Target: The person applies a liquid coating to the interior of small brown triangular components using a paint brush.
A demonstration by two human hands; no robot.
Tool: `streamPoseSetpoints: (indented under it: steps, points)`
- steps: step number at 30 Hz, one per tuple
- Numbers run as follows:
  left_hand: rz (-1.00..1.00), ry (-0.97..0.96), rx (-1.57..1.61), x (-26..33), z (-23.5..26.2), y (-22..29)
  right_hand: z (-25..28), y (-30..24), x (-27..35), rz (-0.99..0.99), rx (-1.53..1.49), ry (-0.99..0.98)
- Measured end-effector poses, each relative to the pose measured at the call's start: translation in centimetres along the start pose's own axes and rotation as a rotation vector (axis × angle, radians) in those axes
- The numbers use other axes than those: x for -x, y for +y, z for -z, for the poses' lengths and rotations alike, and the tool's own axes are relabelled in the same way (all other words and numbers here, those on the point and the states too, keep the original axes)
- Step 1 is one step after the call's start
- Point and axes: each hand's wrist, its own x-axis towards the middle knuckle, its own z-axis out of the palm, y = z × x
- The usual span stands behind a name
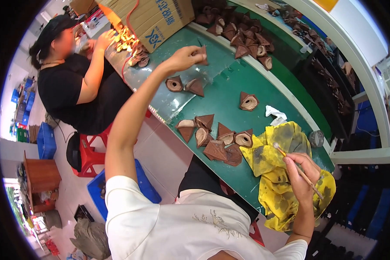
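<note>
My left hand (183, 58) is stretched far out over the green work table (223, 93) and pinches a brown triangular leather piece (202, 53). Two more such pieces (184, 85) lie just below it. My right hand (302, 174) grips a thin wooden brush (295, 165), its tip pointing up-left, above a stained yellow cloth (276, 171). A cluster of several brown triangular pieces (216, 139) lies between my arms near the table's front edge.
A single piece (248, 102) and a white rag (276, 114) lie mid-table; a small round container (316, 138) sits by the cloth. A heap of pieces (240, 30) and a cardboard box (154, 17) stand further along. A person in black (73, 80) works at the left on a red stool (90, 151).
</note>
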Motion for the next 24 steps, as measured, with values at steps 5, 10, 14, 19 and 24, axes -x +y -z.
streamPoseSetpoints:
  steps: [5, 10, 14, 19, 24]
  points:
    - [0.052, -0.302, 1.549, 5.6, -9.2, 8.5, 0.1, -1.5, -1.5, 0.017, -0.002, 0.084]
    - [0.261, -0.336, 1.864, 11.0, -16.6, 12.9, -0.7, -3.7, -3.1, 0.232, -0.063, 0.174]
    - [0.262, -0.322, 1.877, 12.6, -18.0, 15.6, -1.3, -3.3, -3.2, 0.268, -0.018, 0.224]
    - [0.281, -0.308, 1.814, 13.8, -18.2, 16.3, -2.3, -3.3, -3.6, 0.351, 0.034, 0.241]
    - [0.266, -0.303, 1.752, 13.9, -18.2, 16.8, -2.5, -3.7, -2.8, 0.284, -0.112, 0.132]
